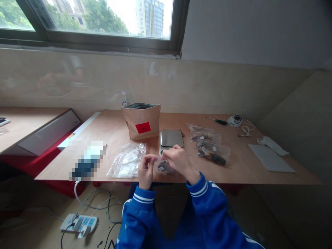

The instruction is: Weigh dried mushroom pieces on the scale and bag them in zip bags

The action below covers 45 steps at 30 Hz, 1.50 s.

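Both my hands hold a small clear plastic bag (pixel 163 167) with dark contents and a white label, at the near edge of the wooden table (pixel 241 166). My left hand (pixel 145 171) pinches the bag's top left edge. My right hand (pixel 177 159) pinches its top right edge. Just behind my hands sits a small metal scale (pixel 171 138). A pile of empty clear bags (pixel 128 159) lies left of my hands. To the right lie three filled clear bags (pixel 211 150). A brown paper pouch (pixel 142 121) with a red label stands open behind.
A water bottle (pixel 126 100) stands behind the pouch. At the far right are a green screwdriver (pixel 217 121), a white round device (pixel 234 120) with a cable, a grey sheet (pixel 271 158) and crumpled tissue (pixel 272 145). A power strip (pixel 79 223) with cables lies on the floor.
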Tool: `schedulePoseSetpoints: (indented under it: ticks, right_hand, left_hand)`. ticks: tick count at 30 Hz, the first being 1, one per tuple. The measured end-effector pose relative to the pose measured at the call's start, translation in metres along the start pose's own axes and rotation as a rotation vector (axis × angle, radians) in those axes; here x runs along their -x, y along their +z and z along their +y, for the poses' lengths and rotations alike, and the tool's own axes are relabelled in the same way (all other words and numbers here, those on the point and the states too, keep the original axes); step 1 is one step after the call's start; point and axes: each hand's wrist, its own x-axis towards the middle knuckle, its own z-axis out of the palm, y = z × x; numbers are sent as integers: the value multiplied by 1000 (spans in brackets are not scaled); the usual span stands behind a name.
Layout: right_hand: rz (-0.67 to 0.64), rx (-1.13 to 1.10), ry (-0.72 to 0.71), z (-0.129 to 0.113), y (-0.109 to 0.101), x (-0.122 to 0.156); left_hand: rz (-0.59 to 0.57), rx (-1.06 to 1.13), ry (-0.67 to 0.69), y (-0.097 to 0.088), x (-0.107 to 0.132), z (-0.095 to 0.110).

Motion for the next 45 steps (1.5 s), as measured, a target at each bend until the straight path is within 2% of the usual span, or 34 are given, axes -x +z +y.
schedulePoseSetpoints:
  ticks: [4,11,18,22,27,33,38,41,45]
  right_hand:
    - [49,37,-52,1,7,2]
    - [138,75,-5,6,7,6]
    - [116,146,-53,14,12,8]
    - [103,83,33,21,10,13]
    - [56,33,64,25,9,19]
    - [56,45,59,11,8,8]
    - [-20,48,31,-1,12,-6]
    - [-8,0,61,5,10,0]
    - [33,-4,174,21,1,20]
  left_hand:
    - [-34,-2,-8,1,0,-3]
    - [35,4,2,-2,-4,-3]
    - [-15,-6,-75,2,-4,-2]
    - [48,-28,-134,0,-5,-8]
    - [3,-6,-115,2,-7,-5]
    - [-50,24,-125,2,-7,-3]
    - [-43,1,-132,-1,-7,-1]
    - [-15,-36,-140,-1,-6,0]
    - [34,-43,-178,3,-5,-3]
